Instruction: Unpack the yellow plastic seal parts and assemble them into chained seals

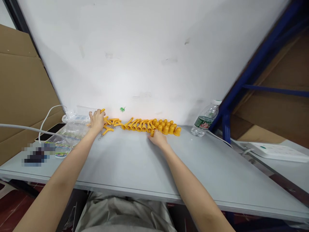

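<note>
A row of several small yellow plastic parts lies along the far edge of the grey table, against the white wall. More yellow pieces with small metal chains lie at the row's left end. My left hand reaches to that left end, fingers curled round a yellow piece that sticks up above the knuckles. My right hand rests on the table near the middle of the row, fingers pinched on a small yellow part.
Clear plastic bags with colourful bits lie at the left, beside a white cable and a dark flat device. A plastic water bottle stands right of the row. A white power strip lies far right. Cardboard leans at both sides.
</note>
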`<state>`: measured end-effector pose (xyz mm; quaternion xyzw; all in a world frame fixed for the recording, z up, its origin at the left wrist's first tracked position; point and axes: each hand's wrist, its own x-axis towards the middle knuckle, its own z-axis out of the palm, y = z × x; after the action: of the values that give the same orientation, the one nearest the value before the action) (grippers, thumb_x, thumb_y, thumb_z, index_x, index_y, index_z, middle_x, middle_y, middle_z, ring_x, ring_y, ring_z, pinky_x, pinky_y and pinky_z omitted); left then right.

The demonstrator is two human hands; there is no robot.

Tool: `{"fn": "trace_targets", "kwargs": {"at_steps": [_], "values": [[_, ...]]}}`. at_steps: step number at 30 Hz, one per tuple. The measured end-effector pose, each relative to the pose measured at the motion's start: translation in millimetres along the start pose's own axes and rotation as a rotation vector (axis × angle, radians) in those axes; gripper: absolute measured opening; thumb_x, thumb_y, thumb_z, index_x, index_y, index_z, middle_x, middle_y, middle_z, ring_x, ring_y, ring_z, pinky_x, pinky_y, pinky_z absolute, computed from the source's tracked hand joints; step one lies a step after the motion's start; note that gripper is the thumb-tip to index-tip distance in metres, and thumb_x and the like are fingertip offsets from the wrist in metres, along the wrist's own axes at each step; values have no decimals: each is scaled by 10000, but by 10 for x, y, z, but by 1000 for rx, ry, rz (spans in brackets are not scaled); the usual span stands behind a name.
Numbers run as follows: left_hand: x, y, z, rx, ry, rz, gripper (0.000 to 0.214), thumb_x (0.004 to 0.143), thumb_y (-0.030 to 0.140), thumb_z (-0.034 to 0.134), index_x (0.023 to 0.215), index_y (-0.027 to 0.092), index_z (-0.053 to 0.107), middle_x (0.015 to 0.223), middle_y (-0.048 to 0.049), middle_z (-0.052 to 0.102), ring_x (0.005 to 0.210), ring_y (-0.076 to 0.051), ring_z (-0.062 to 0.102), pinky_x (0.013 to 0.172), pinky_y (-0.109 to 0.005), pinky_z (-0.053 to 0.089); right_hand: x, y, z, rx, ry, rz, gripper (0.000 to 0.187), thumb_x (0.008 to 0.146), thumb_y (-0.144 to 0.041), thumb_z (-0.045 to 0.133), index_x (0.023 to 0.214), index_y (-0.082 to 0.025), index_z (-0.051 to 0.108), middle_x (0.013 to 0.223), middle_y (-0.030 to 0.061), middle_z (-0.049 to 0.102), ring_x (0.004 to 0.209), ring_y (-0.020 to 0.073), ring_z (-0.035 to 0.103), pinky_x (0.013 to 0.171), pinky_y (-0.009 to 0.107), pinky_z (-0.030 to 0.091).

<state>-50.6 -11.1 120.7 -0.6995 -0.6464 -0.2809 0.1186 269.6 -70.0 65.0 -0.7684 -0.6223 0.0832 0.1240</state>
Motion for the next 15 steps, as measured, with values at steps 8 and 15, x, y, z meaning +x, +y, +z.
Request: {"fn": "trace_targets", "kwargs": {"at_steps": [8, 15], "values": [[-44, 199, 429, -569, -160, -272, 227, 850, 89, 482, 1018, 204, 583, 1023, -85, 652, 914, -214, 662, 862, -358, 494, 8, -1, 27, -29, 25, -33, 386, 898, -333, 525, 1238, -153, 549, 1239, 215, 623, 1158, 367, 596, 921, 458, 472], [-94, 388, 858, -937, -174, -572, 193, 825, 134, 614, 998, 190, 550, 1001, -85, 698, 884, -180, 688, 871, -358, 521, -7, -29, 34, -38, 41, -39, 387, 885, -325, 528, 1237, -166, 547, 1226, 210, 627, 1166, 373, 579, 950, 480, 432]]}}
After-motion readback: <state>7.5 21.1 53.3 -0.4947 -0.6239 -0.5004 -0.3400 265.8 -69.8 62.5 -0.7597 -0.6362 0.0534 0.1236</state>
